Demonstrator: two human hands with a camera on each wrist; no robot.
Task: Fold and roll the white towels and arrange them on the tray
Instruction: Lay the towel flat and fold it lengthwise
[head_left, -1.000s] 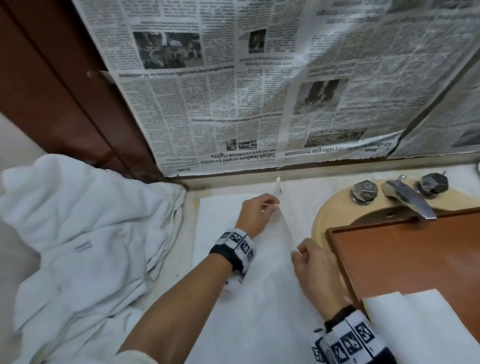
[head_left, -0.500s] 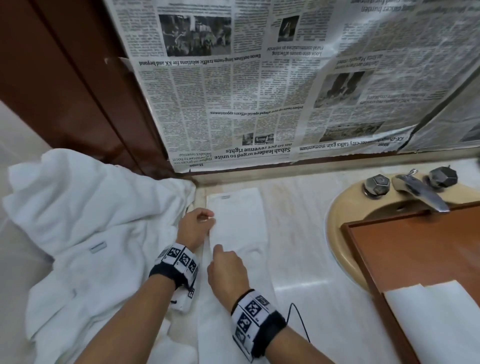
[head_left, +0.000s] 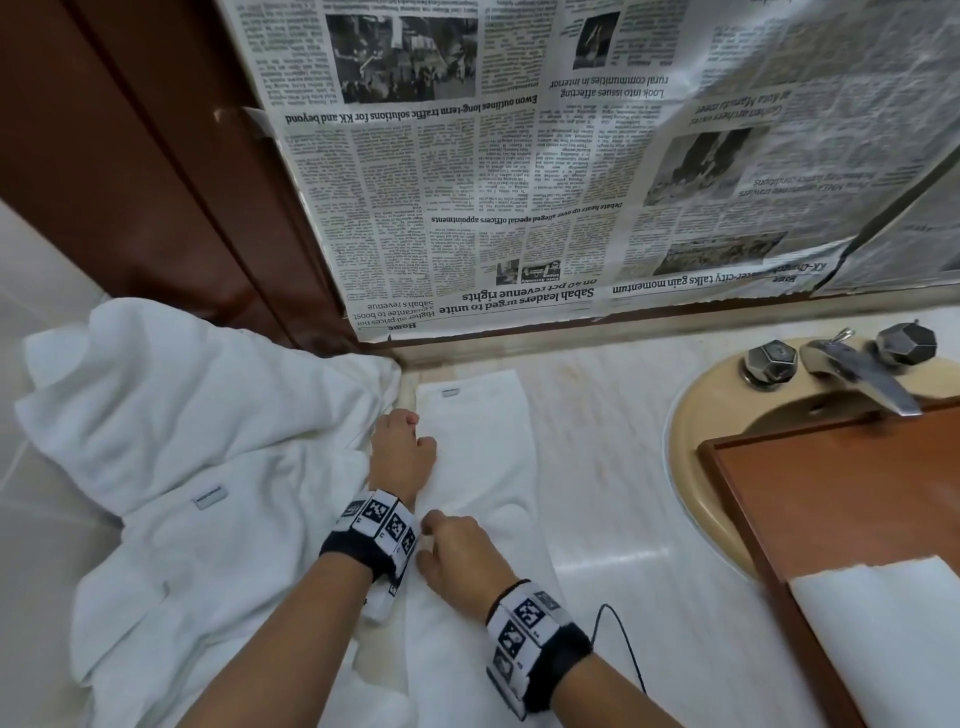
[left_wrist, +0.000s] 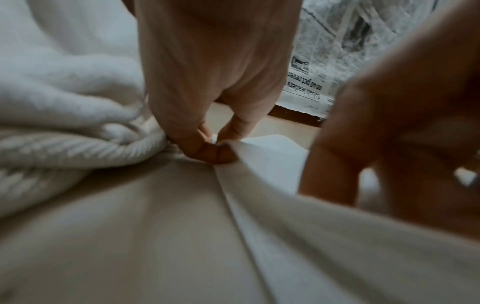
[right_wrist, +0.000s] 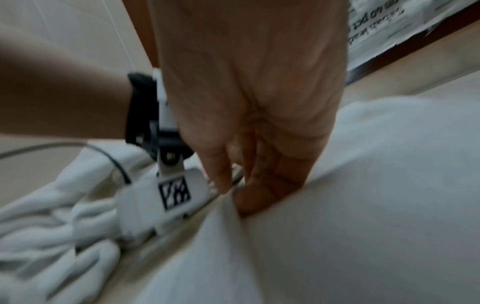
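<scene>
A white towel (head_left: 483, 457), folded into a long narrow strip, lies on the marble counter and runs from the wall toward me. My left hand (head_left: 402, 452) pinches its left edge (left_wrist: 233, 152) about halfway along, thumb and fingers curled. My right hand (head_left: 457, 556) pinches the same edge (right_wrist: 233, 197) closer to me, just behind the left wrist. At the right, the wooden tray (head_left: 857, 499) sits across the basin and holds a folded white towel (head_left: 893, 623) at its near end.
A heap of crumpled white towels (head_left: 197, 467) fills the counter at the left. The beige basin (head_left: 696, 431) with a metal faucet (head_left: 852, 369) is at the right. Newspaper (head_left: 519, 182) covers the wall behind. A thin black cable (head_left: 623, 644) trails beside my right wrist.
The lifted towel half has been folded over to the left into a narrow strip. Both hands moved left with it and now pinch its left edge; the right hand slid nearer.
</scene>
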